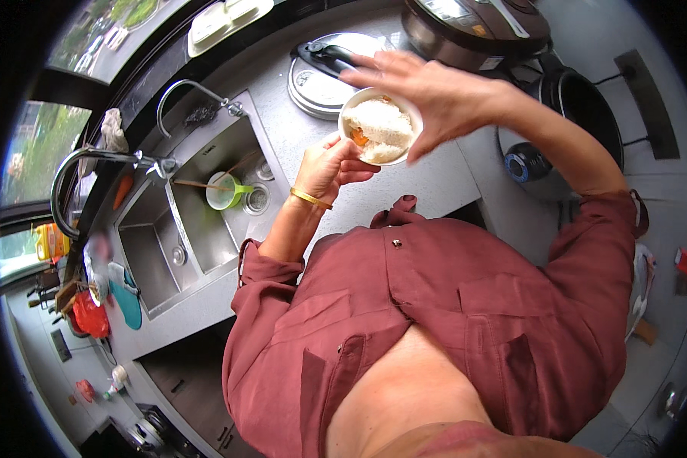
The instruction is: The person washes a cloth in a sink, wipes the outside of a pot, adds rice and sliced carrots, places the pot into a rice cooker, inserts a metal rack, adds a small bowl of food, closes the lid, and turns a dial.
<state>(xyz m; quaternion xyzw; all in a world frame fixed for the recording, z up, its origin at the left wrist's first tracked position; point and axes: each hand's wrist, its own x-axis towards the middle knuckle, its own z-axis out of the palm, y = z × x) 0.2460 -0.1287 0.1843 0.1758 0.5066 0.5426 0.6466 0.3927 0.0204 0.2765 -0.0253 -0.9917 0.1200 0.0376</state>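
Note:
A small white bowl [380,127] holds white rice with some orange pieces. My left hand [331,167], with a gold-coloured bangle at the wrist, grips the bowl's near left side. On the bowl's other side, my right hand [435,94] is blurred, its fingers spread, and nothing shows in its grasp; its thumb is near the rim. Whether it touches the bowl I cannot tell. Beyond the bowl, a round lid [326,80] with a black handle lies on the grey counter [343,212], partly behind my right fingers.
Left is a double-basin steel sink [206,246] with two curved faucets and a green-handled cup [223,190] holding chopsticks. A brown cooker [469,34] stands at the back; a dark open pot [595,114] is beneath my right forearm. A teal mitt [126,297] lies left.

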